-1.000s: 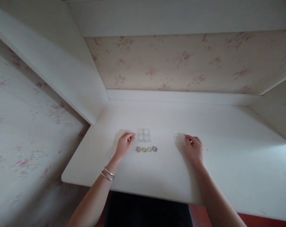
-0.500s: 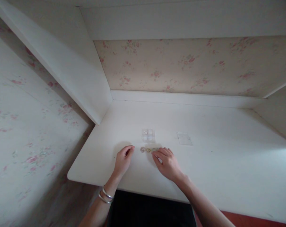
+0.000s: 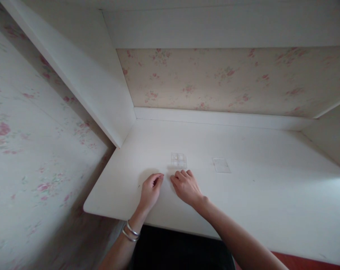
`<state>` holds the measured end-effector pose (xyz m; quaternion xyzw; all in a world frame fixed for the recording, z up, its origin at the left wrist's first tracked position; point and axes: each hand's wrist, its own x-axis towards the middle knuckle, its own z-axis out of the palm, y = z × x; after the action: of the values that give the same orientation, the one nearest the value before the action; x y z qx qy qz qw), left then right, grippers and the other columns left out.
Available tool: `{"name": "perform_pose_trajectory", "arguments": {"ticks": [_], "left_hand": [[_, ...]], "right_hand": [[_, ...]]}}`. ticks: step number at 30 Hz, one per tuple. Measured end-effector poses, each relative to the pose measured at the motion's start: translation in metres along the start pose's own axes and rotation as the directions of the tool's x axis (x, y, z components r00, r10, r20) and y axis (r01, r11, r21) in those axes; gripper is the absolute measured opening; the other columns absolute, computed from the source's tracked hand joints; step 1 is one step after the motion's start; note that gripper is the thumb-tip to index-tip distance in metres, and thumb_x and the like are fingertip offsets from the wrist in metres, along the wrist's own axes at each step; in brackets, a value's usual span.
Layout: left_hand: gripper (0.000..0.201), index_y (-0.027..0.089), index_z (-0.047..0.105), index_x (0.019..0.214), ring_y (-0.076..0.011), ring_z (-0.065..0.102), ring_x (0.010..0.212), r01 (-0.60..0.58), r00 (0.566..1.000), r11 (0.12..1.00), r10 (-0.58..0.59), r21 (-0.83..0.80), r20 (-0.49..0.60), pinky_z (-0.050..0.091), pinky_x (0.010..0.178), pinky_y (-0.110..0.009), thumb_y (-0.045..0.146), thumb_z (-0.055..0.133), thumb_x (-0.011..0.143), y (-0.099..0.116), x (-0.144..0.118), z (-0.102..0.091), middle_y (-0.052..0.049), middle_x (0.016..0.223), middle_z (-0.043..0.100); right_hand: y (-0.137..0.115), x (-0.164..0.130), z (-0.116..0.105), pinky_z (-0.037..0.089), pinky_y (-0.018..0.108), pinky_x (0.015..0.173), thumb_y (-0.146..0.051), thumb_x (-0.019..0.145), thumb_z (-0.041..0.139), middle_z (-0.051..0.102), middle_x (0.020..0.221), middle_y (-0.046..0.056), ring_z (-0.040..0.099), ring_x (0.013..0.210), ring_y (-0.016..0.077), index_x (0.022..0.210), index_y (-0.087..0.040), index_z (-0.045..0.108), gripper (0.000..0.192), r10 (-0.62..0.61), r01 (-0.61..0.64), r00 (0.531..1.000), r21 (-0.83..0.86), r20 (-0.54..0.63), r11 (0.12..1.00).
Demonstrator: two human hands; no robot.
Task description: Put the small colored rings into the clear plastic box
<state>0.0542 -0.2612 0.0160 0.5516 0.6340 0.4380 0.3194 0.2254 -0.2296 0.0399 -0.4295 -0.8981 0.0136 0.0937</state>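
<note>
My left hand (image 3: 151,189) is closed in a pinch just above the white desk, thumb against forefinger. Whatever it may hold is too small to make out. Close beside it on the right, my right hand (image 3: 186,186) is closed too, its fingers curled down at the desk. The small round pieces that lay there are hidden behind this hand. Just beyond my right fingertips lies a clear plastic compartment box (image 3: 179,161), with a small pale round thing in a far compartment. A flat clear plastic lid (image 3: 222,165) rests to the right of the box.
The white desk (image 3: 259,210) has a rounded front left corner. A white side panel (image 3: 102,97) rises at the left, and flowered wallpaper (image 3: 214,78) covers the back wall below an upper panel (image 3: 209,28). A dark speck (image 3: 138,186) lies left of my left hand.
My right hand has moved left, towards my left hand, and now covers where the small round pieces showed. My left hand keeps its pinch. The whole view has shifted slightly.
</note>
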Motion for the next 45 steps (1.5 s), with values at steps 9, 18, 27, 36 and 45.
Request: {"name": "perform_pose_trajectory", "arguments": {"ticks": [9, 18, 27, 36, 45], "left_hand": [[0.028, 0.019, 0.067, 0.095, -0.018, 0.062, 0.086, -0.02, 0.999, 1.0, 0.02, -0.001, 0.031, 0.048, 0.077, -0.029, 0.039, 0.048, 0.089, 0.003, -0.002, -0.003, -0.005, 0.094, 0.069], [0.028, 0.019, 0.067, 0.094, -0.0166, 0.062, 0.084, -0.047, 0.999, 0.999, 0.047, -0.003, 0.017, 0.047, 0.075, -0.027, 0.038, 0.047, 0.089, 0.003, -0.005, -0.005, -0.005, 0.092, 0.068], [0.027, 0.018, 0.067, 0.094, -0.0158, 0.062, 0.082, -0.051, 0.998, 0.998, 0.052, -0.021, 0.022, 0.047, 0.076, -0.027, 0.037, 0.048, 0.089, 0.001, -0.005, -0.004, -0.004, 0.091, 0.068], [0.028, 0.018, 0.067, 0.095, -0.0156, 0.061, 0.077, -0.061, 0.998, 0.998, 0.061, -0.01, 0.035, 0.048, 0.071, -0.027, 0.038, 0.048, 0.089, -0.001, -0.005, -0.004, -0.005, 0.088, 0.067], [0.029, 0.019, 0.066, 0.093, -0.014, 0.057, 0.07, -0.165, 0.984, 0.974, 0.153, 0.152, 0.092, 0.045, 0.065, -0.025, 0.035, 0.042, 0.091, 0.002, -0.007, -0.002, -0.004, 0.081, 0.064]], "right_hand": [[-0.003, -0.001, -0.001, 0.027, 0.031, 0.073, -0.023, 0.093, 0.043, 0.06, 0.087, 0.005, 0.049, 0.084, 0.0176, 0.088, -0.02, 0.061, 0.02, 0.039, -0.04, 0.998, 0.024, 0.039, 0.999], [-0.002, 0.005, -0.004, 0.029, 0.032, 0.074, -0.029, 0.094, 0.042, 0.061, 0.091, 0.007, 0.05, 0.089, 0.0191, 0.089, -0.021, 0.064, 0.024, 0.078, -0.08, 0.994, 0.029, 0.081, 0.996], [-0.004, 0.006, -0.004, 0.03, 0.032, 0.073, -0.022, 0.093, 0.041, 0.061, 0.087, 0.006, 0.051, 0.085, 0.0185, 0.084, -0.02, 0.065, 0.026, 0.064, -0.065, 0.997, 0.028, 0.053, 0.997], [0.011, 0.007, -0.002, 0.036, 0.027, 0.076, -0.026, 0.093, 0.045, 0.062, 0.086, 0.001, 0.053, 0.082, 0.0146, 0.087, -0.025, 0.069, 0.025, 0.16, -0.127, 0.984, 0.309, -0.084, 0.943], [0.053, 0.047, 0.003, 0.036, 0.027, 0.076, -0.03, 0.092, 0.045, 0.063, 0.09, 0.004, 0.054, 0.085, 0.0157, 0.09, -0.025, 0.071, 0.027, 0.274, -0.25, 0.957, 0.205, -0.097, 0.946]]}}
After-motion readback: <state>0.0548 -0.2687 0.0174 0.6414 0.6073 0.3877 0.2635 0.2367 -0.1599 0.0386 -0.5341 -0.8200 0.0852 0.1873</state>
